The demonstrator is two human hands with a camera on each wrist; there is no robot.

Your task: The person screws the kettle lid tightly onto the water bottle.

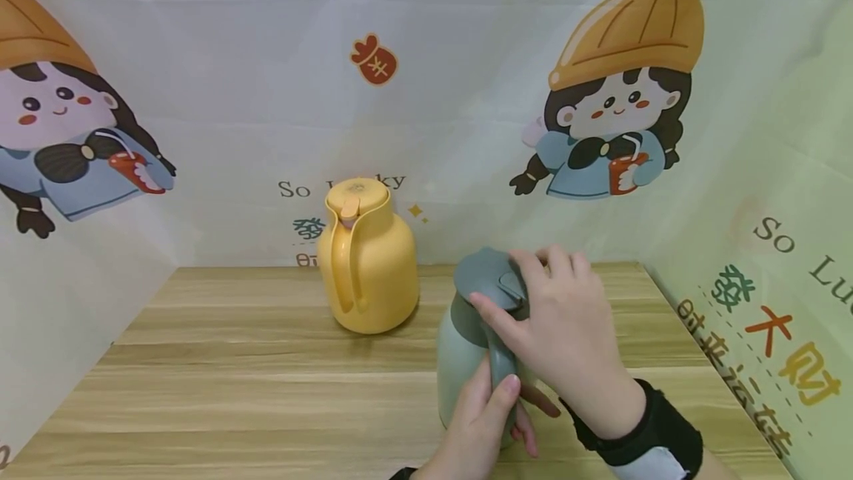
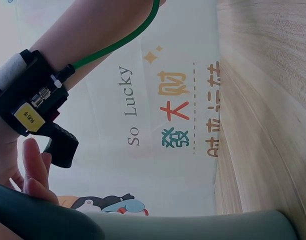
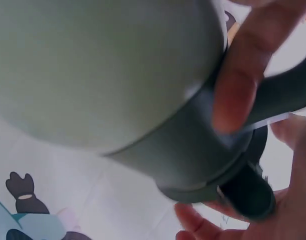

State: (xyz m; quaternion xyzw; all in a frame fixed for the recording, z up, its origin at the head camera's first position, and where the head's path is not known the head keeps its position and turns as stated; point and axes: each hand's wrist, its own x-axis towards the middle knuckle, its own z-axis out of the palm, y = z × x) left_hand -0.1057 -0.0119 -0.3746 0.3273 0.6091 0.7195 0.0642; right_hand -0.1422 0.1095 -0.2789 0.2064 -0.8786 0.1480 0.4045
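Observation:
A pale green thermos jug (image 1: 450,369) with a dark green lid (image 1: 481,272) and handle (image 1: 501,355) stands on the wooden table. My left hand (image 1: 474,412) grips the handle from the near side, thumb along it. On top, my right hand (image 1: 566,317) holds the lid, with its thumb on the near edge and the other fingers over the far side. The right wrist view shows fingers at the lid's rim (image 3: 190,194), below the green body (image 3: 108,75). In the left wrist view, the jug's side (image 2: 193,227) runs along the bottom.
A yellow thermos jug (image 1: 386,272) stands at the back of the table (image 1: 266,391), its handle towards me. A printed cloth backdrop (image 1: 453,95) rises behind the table and along both sides. A black band (image 1: 656,428) wraps my right wrist.

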